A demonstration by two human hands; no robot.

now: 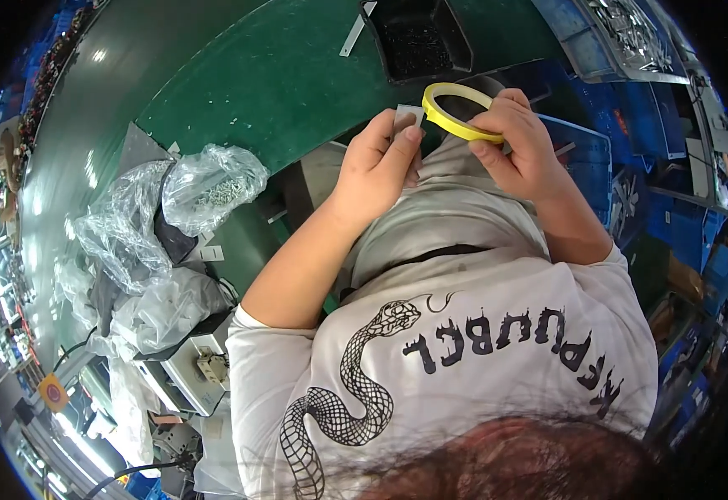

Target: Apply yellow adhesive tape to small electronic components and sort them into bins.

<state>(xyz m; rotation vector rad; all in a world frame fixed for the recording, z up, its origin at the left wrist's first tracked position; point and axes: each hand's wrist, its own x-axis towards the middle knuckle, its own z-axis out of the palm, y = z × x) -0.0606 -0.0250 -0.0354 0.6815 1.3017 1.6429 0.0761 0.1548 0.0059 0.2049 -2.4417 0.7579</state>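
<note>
My left hand [378,165] is closed on a small flat pale-grey piece [409,113], its thumb pressed over the face. The piece's lower part is hidden by the fingers, and its material is hard to make out. In my right hand [521,146] is a roll of yellow tape [466,129], pinched at its near right side between thumb and fingers. The roll's left edge comes right up beside the grey piece; whether a strip of tape joins them I cannot tell. Both hands are above my lap, at the green table's [297,92] edge.
Beyond my hands a black bin [418,46] holds many small dark parts, with a pale flat strip [358,29] beside it. Clear plastic bags [214,187], one with small metal parts, lie on the left. Blue crates [577,162] stand at the right, near my right arm.
</note>
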